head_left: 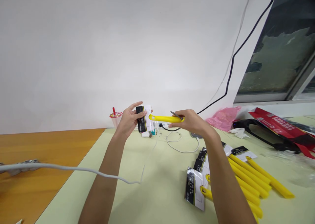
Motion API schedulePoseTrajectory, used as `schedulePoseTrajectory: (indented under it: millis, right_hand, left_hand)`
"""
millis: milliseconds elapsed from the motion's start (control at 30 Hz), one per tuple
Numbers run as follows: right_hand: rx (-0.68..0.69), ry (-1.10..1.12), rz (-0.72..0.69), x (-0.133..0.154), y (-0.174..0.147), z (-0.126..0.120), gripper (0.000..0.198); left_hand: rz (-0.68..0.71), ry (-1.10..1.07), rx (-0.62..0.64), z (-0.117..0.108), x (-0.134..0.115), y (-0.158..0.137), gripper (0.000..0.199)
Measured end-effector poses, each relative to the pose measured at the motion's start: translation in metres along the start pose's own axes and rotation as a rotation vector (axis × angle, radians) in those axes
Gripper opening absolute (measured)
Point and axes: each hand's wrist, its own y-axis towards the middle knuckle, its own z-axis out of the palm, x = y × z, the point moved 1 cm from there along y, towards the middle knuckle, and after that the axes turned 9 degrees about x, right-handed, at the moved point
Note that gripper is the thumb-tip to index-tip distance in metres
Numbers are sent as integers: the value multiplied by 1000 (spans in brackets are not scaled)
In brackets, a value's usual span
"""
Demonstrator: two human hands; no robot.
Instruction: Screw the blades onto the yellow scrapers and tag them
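My left hand [129,118] grips a black-and-white printed card [141,124], its thumb across the front and its fingers behind. From the card a yellow plastic handle [162,119] runs level to the right, its holed end against the card. My right hand [189,120] is closed around the handle's other end. A thin dark metal tool [175,114], of a kind I cannot make out, also sticks out of that hand. Below my right forearm lie several more yellow handles [249,174] with similar cards [194,188], partly hidden by the arm.
A cup with a red straw [115,119] stands by the wall. Behind my hands are a power strip, plugs and a white cable [183,151]. A grey cord [73,168] crosses my left forearm. Pink plastic [222,118] and a red package [280,127] lie at right.
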Motion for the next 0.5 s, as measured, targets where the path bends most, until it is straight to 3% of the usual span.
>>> schedulePoseTrajectory:
  millis: [167,300,400,500]
  right_hand:
    - [99,87,41,5,-8,-6,53]
    - [20,110,31,9,-15,-13,54]
    - [-49,130,10,15,-20,-15,56]
    - [-85,188,-42,27,-25,-15,57]
  left_hand:
    - [88,90,-64,-4,3,4,54]
    - [137,157,-130,-2,-4,-1,53]
    - [96,224,-75,5,-12,-9,45]
    - [9,340,61,18,-15,-17,40]
